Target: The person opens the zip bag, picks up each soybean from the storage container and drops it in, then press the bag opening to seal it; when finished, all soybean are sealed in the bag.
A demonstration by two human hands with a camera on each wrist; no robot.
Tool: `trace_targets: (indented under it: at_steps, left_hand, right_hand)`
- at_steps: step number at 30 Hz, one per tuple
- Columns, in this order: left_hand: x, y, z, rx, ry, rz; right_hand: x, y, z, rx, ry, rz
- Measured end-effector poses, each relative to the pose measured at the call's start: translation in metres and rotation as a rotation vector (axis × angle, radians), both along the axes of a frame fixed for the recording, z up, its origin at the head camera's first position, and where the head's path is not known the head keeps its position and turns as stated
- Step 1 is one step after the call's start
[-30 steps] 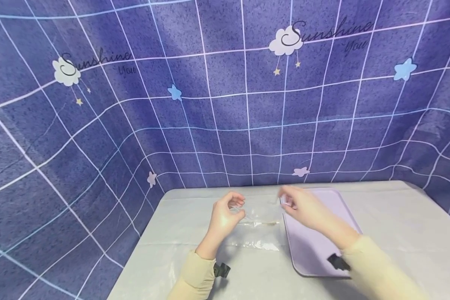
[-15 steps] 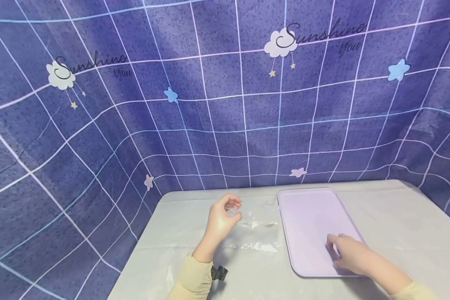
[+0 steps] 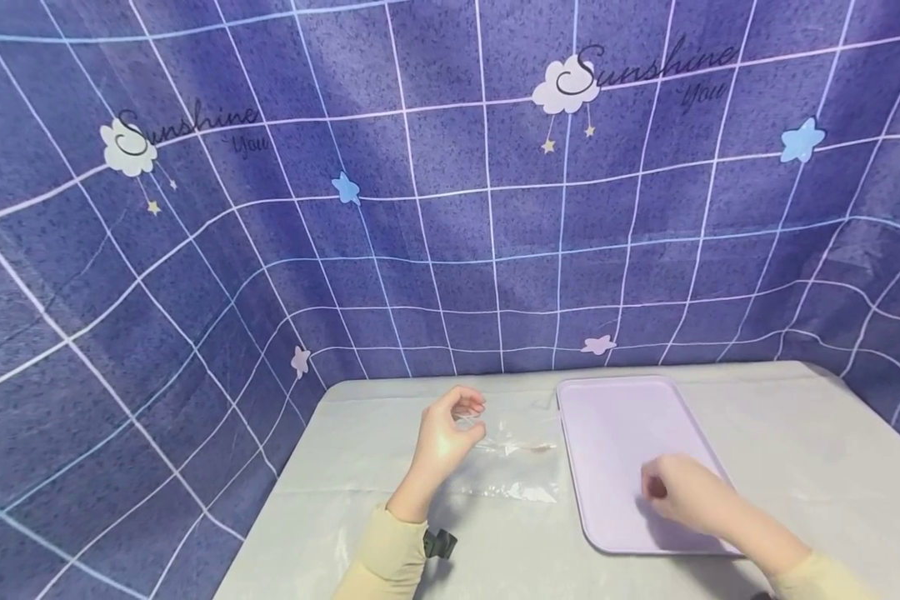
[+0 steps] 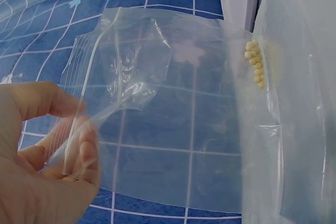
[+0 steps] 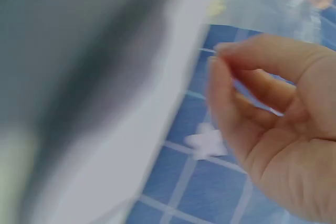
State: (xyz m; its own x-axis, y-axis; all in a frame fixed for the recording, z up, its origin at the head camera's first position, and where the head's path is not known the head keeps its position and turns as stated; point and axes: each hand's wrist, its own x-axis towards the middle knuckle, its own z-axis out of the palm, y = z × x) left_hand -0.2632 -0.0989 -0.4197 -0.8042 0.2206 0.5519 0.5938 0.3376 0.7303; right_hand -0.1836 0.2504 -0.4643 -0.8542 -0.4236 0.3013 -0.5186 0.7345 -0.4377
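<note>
My left hand (image 3: pixel 450 429) grips a clear zip bag (image 3: pixel 517 479) at its mouth, thumb apart from the curled fingers. In the left wrist view the bag's ribbed seal runs beside the fingers, and several pale yellow beans (image 4: pixel 255 61), like soybeans, lie at its far end. My right hand (image 3: pixel 690 492) hangs over the near right part of a lilac tray (image 3: pixel 615 425), fingers curled in. In the right wrist view its thumb and forefinger tips (image 5: pixel 223 51) meet, and no thing shows between them. The tray surface under this hand is hidden.
The tray stands right of the bag on a table with a pale grey cover (image 3: pixel 817 467). A blue gridded curtain (image 3: pixel 457 208) hangs behind the table and along its left side.
My right hand has moved from beside the bag to the near right of the tray, and its fingers have drawn together. My left hand and the bag have stayed in place.
</note>
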Motion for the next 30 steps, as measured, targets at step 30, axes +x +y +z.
trace_targets:
  at_steps: [30]
  left_hand:
    - [0.0,-0.002,0.007,-0.016,0.04,0.012]
  right_hand:
    - [-0.071,-0.086,0.092,-0.269,0.094,0.082]
